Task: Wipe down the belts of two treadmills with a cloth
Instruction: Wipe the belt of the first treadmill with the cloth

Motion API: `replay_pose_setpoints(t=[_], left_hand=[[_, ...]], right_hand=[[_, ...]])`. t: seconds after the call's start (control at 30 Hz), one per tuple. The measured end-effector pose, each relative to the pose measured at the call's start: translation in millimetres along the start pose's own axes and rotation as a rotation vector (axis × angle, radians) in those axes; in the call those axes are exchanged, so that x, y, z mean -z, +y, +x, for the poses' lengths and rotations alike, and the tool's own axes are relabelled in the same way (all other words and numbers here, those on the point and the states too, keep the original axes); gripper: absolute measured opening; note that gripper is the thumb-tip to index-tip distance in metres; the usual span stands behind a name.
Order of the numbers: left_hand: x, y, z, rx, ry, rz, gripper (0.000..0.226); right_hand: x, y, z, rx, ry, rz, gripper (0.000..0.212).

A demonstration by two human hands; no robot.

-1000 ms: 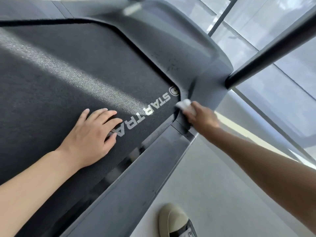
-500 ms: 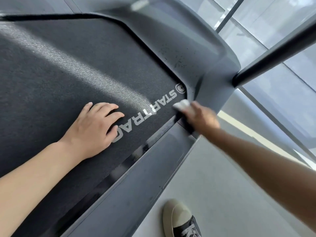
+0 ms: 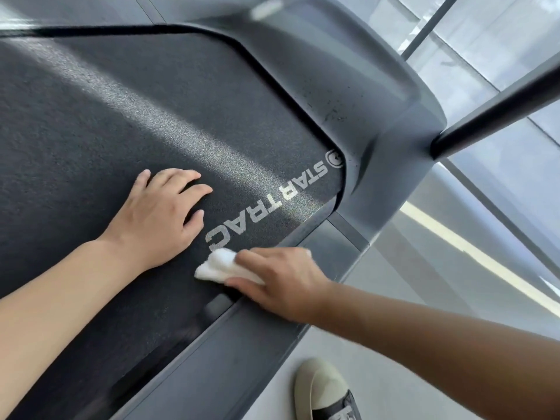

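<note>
— What moved?
— The right hand (image 3: 281,283), fingers pressing the white cloth (image 3: 222,266) flat, slid back from the front corner onto the belt (image 3: 91,122) — wiping under way.
— Left hand (image 3: 154,219)?
— Spread flat, bracing.

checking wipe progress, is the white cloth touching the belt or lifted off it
Touching. In the head view the right hand presses the white cloth flat against the belt just below the lettering, with no gap or shadow beneath its edge.

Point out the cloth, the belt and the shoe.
cloth (image 3: 216,266), head view, on its bare white fold.
belt (image 3: 100,131), head view, on its dark textured top.
shoe (image 3: 318,386), head view, on its pale toe cap.
</note>
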State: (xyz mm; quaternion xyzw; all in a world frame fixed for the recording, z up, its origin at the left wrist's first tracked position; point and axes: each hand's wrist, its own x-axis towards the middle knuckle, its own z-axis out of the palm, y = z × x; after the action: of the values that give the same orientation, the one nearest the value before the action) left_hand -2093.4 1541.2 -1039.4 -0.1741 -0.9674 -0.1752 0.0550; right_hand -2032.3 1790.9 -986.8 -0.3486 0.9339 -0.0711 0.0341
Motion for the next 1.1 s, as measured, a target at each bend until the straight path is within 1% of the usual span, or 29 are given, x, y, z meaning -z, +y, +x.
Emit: replay_pose_setpoints(t=[0.03, 0.13, 0.17, 0.23, 0.37, 0.43, 0.53, 0.6, 0.67, 0.77, 0.83, 0.9, 0.97, 1.0, 1.1], left_hand=[[2.1, -4.2, -1.8, 0.022, 0.006, 0.005, 0.058], [10.4, -21.7, -10.5, 0.084, 0.024, 0.016, 0.058], [12.7, -26.7, -13.8, 0.094, 0.025, 0.020, 0.059], [15.8, -33.1, -20.5, 0.099, 0.019, 0.035, 0.059], [23.3, -42.6, -28.8, 0.133, 0.007, 0.055, 0.058], [27.7, -50.9, -34.0, 0.168, 0.013, 0.067, 0.058], [32.6, -60.2, -40.0, 0.221, 0.037, 0.073, 0.057], [32.8, -63.3, -40.6, 0.252, 0.049, 0.074, 0.057], [33.0, -69.0, -36.5, 0.295, 0.062, 0.074, 0.057], [34.6, -81.7, -29.0, 0.362, 0.095, 0.061, 0.057], [32.7, -86.0, -21.8, 0.385, 0.123, 0.059, 0.057], [26.8, -84.2, -15.8, 0.390, 0.156, 0.078, 0.055], [21.7, -82.6, -11.4, 0.398, 0.197, 0.090, 0.052], [21.0, -82.5, -9.9, 0.397, 0.216, 0.090, 0.052], [20.0, -82.5, -7.7, 0.383, 0.246, 0.089, 0.051]], right_hand=[[2.1, 18.5, 5.4, -0.071, 0.025, -0.013, 0.032], [17.3, 114.4, 31.7, -0.460, 0.076, -0.122, 0.040], [23.1, 147.1, 41.3, -0.559, 0.092, -0.158, 0.043], [25.6, 192.1, 62.2, -0.621, 0.153, -0.236, 0.044], [15.7, 210.1, 117.8, -0.638, 0.246, -0.212, 0.040], [13.3, 205.6, 152.5, -0.625, 0.281, -0.156, 0.040], [9.8, 181.2, 211.2, -0.555, 0.283, -0.075, 0.036], [6.5, 146.4, 244.0, -0.465, 0.270, 0.003, 0.039], [3.6, 102.6, 260.8, -0.325, 0.217, 0.068, 0.041], [-6.3, 53.3, 251.6, -0.060, 0.106, 0.029, 0.032], [-9.7, 46.2, 234.9, 0.083, 0.102, 0.021, 0.028], [-11.2, 59.5, 217.6, 0.156, 0.089, 0.062, 0.028], [-7.6, 86.4, 202.2, 0.135, 0.068, 0.105, 0.026], [-5.4, 104.7, 196.8, 0.092, 0.088, 0.121, 0.027], [4.0, 172.9, 199.1, -0.155, 0.236, 0.056, 0.033]])
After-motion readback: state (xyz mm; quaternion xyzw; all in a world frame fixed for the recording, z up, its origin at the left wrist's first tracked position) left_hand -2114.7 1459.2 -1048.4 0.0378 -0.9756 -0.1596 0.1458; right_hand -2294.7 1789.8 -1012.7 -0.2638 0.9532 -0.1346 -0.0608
